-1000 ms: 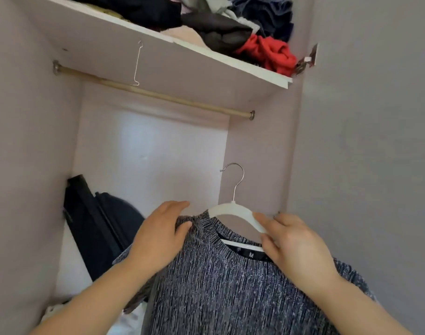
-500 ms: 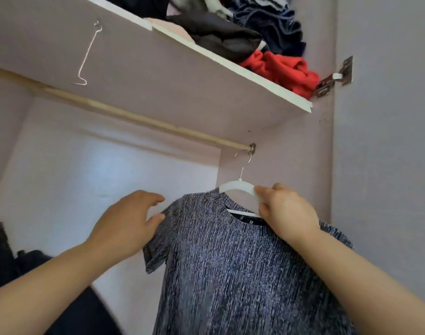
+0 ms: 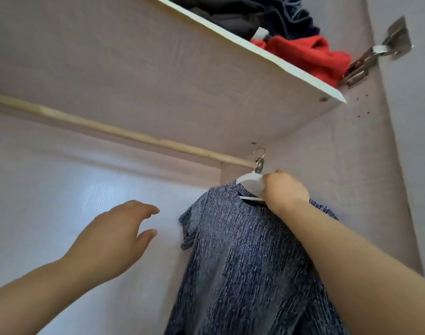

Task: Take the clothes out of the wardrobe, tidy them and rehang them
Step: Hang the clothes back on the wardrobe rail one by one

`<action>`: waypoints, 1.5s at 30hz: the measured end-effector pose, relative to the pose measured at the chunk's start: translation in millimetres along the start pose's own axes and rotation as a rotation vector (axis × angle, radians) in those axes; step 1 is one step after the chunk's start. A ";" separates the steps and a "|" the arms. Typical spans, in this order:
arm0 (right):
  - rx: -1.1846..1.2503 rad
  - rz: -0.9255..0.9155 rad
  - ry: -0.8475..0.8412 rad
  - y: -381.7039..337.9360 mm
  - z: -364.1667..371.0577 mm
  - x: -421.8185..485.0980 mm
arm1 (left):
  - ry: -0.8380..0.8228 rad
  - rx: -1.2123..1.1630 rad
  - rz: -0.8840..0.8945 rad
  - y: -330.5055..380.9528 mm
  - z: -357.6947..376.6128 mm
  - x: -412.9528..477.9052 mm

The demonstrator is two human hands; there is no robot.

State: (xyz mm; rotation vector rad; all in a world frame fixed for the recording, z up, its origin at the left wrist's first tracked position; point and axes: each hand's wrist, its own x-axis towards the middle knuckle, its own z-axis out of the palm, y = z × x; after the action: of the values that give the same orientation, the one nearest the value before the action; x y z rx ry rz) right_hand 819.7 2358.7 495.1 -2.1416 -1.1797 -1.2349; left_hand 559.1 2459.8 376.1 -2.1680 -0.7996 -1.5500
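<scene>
A dark blue speckled T-shirt (image 3: 242, 257) hangs on a white plastic hanger (image 3: 251, 183) with a metal hook (image 3: 260, 155). The hook reaches the right end of the wooden rail (image 3: 114, 130) inside the wardrobe. My right hand (image 3: 285, 193) grips the hanger's right shoulder at the shirt's collar. To the left of the shirt, my left hand (image 3: 117, 240) hovers with its fingers spread, holding nothing and clear of the left sleeve.
The shelf (image 3: 267, 54) above the rail carries a pile of dark clothes (image 3: 267, 18) and a red garment (image 3: 310, 54). A metal door hinge (image 3: 375, 56) sits at the upper right. The wardrobe's side wall (image 3: 327, 165) stands just right of the shirt.
The shirt on its hanger has been lifted up to the right end of the rail. My left hand has let go of the shirt's shoulder and drawn away to the left.
</scene>
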 end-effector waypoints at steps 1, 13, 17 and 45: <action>-0.001 0.009 -0.002 0.4 5.8 4.0 | -0.002 -0.008 0.004 -1.9 4.0 1.7; -0.086 -0.057 -0.023 0.0 51.3 10.0 | -0.050 -0.056 0.072 -13.6 36.0 -4.5; -0.078 -0.059 -0.015 4.2 53.2 1.9 | -0.082 -0.097 0.064 -14.6 39.6 -14.0; 0.724 -0.751 -0.750 -293.7 144.0 -478.2 | -0.837 0.153 -0.836 -112.8 -84.6 -436.3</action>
State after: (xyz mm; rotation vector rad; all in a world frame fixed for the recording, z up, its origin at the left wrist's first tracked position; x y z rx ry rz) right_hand 529.8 2397.4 -5.0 -1.6178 -2.4163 -0.0389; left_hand 321.2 2394.3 -10.3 -2.4812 -2.2063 -0.6887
